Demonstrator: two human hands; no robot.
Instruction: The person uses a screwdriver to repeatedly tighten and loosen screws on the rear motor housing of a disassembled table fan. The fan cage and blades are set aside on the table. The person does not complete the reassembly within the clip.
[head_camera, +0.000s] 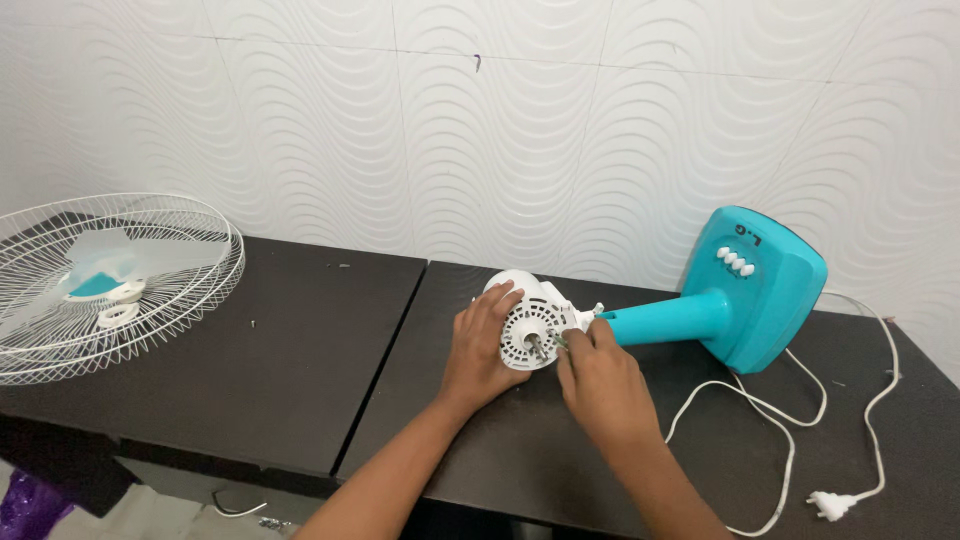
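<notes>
A table fan lies on its side on the dark table (320, 370). Its white motor housing (527, 318) faces me with a bare metal shaft in the middle. My left hand (480, 348) grips the left side of the housing. My right hand (598, 375) rests at the housing's right front, fingertips pinched on something small and dark at the face; I cannot tell what it is. The teal stand and base (755, 290) with white push buttons stretch to the right.
A white wire fan guard (170, 290) with translucent blades lying in it rests at the table's left end. A white power cord (790, 420) loops across the right side and ends in a plug (828, 505). A wavy white wall stands behind.
</notes>
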